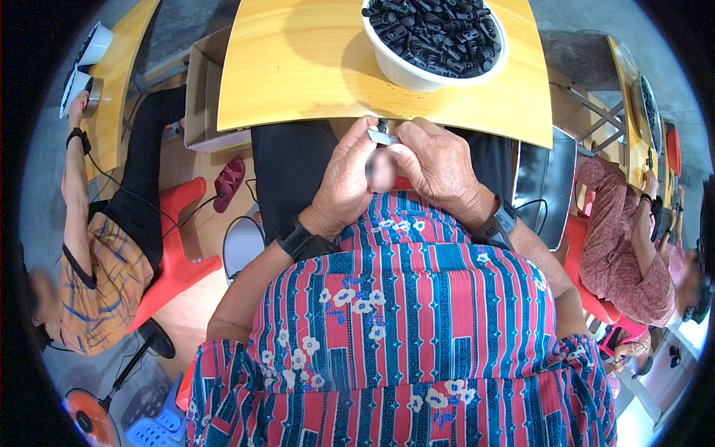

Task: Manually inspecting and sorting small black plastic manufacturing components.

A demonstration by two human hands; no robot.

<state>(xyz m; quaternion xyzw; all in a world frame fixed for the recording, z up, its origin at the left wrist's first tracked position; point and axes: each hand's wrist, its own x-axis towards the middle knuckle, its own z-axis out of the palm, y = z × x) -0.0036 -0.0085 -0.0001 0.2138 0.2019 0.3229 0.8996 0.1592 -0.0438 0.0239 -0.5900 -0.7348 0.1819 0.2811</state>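
Note:
My left hand [344, 177] and my right hand [441, 165] meet just off the near edge of the yellow table. Between the left fingertips sits a small black plastic piece [383, 125], mostly covered by the fingers. A short flat metal blade [384, 138] lies across the gap between both hands; its back end runs into the closed right thumb and fingers. Ahead of the hands, a white bowl [401, 73] stands on the table, heaped with small black plastic pieces [439, 33] of a similar look.
The wooden table top [298, 74] ends just ahead of my hands. A cardboard box [205, 97] stands beside its left side. People sit at other tables: one at left in a plaid shirt [112, 272], others at right. A pink slipper [229, 183] lies on the floor.

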